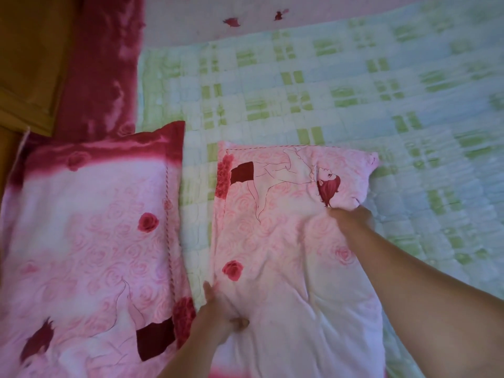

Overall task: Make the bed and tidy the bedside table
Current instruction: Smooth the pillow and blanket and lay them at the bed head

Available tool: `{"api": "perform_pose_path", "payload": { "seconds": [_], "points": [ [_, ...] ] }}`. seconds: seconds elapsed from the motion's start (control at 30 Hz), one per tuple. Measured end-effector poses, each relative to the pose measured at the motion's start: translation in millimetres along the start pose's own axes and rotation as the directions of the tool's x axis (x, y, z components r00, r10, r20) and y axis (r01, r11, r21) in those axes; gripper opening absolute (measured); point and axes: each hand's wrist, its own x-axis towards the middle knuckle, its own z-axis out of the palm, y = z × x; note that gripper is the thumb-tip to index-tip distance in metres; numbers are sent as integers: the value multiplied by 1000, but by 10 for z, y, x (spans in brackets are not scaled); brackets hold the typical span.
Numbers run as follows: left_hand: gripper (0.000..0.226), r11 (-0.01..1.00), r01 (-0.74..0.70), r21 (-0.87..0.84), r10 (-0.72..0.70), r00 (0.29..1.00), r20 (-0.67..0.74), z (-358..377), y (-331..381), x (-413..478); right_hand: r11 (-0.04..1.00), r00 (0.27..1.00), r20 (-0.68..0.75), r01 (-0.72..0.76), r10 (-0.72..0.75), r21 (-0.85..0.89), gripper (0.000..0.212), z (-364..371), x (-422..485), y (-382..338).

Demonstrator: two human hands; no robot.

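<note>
Two pink rose-print pillows lie side by side on the bed. The left pillow [90, 230] lies flat near the wooden headboard. The right pillow [278, 241] bears a drawn figure with red hair. My left hand [218, 309] grips its left edge, fingers curled into the fabric. My right hand [351, 218] pinches its far right edge, where the cloth bunches up. Under both pillows spreads a green and blue checked quilt [354, 85].
A dark red cover [101, 69] runs along the left beside the wooden headboard [27, 64]. A pale pink sheet with red petals [218, 15] shows at the top, beyond the quilt. The bedside table is out of view.
</note>
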Motion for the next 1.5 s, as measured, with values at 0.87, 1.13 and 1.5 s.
{"api": "perform_pose_path", "payload": {
  "seconds": [0.87, 1.13, 1.5],
  "points": [
    [87, 947, -299, -115, 270, 938, -217, -3522, -619, -1197, 841, 848, -194, 522, -494, 140, 46, 294, -2970, -2200],
    [111, 930, -324, -174, 263, 916, -302, -4653, -1222, -1123, 764, 799, -211, 600, -562, 236, 45, 952, -3839, -2899],
    [98, 883, -363, -296, 223, 882, -415, -5057, -1331, -865, 691, 729, -183, 684, -659, 234, 39, 1417, -4090, -3663]
  ]
}}
